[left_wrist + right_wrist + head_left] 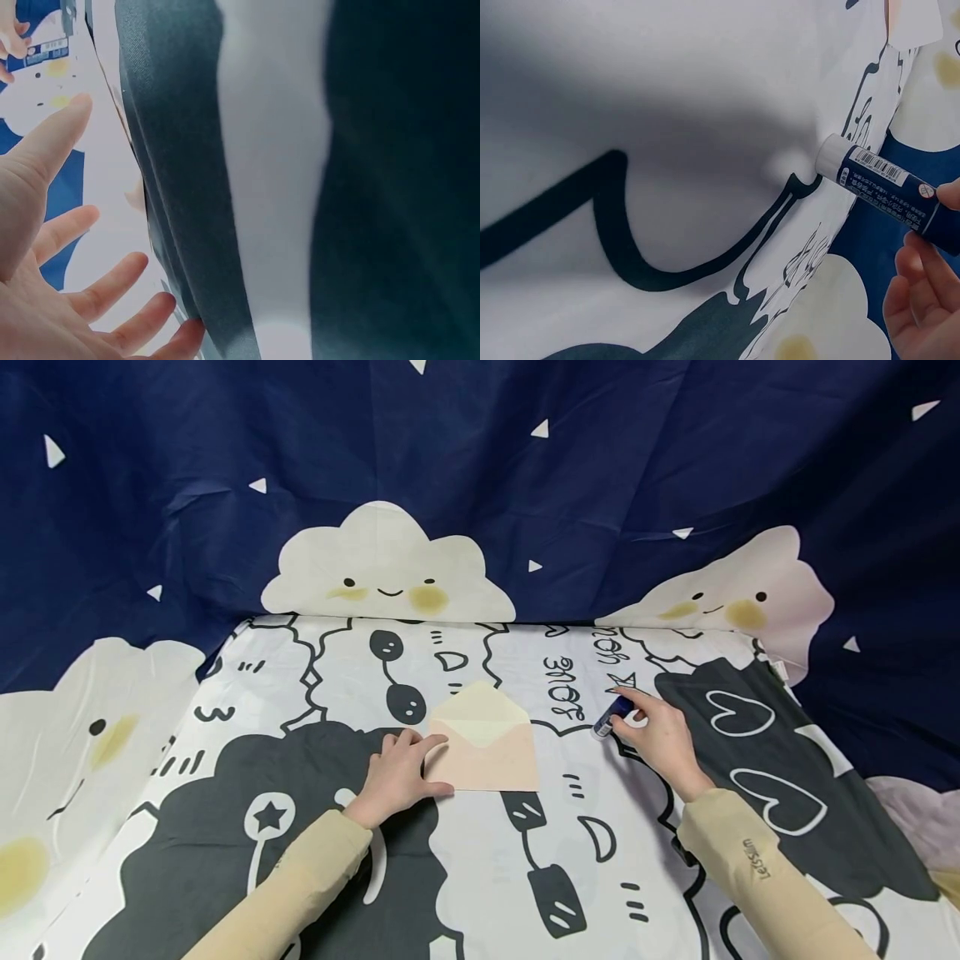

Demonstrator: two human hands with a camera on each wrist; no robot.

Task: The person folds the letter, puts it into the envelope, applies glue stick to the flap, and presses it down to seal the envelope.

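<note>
A pale pink envelope (483,762) lies on the patterned cloth, its cream flap (480,710) unfolded away from me. My left hand (400,774) rests at the envelope's left side, with the index fingertip and thumb tip by its edge. In the left wrist view the fingers of that hand (82,262) are spread and relaxed. To the right of the envelope, my right hand (660,735) pinches a glue stick (613,717) between thumb and fingers. The glue stick (885,187) has a dark blue label with a barcode and a white end that tilts down toward the cloth.
A white cloth (480,877) with black doodles and dark cloud shapes covers the table. Behind it hangs a navy curtain (450,452) printed with white triangles and smiling clouds (390,564). Beige sleeves (742,843) cover both forearms.
</note>
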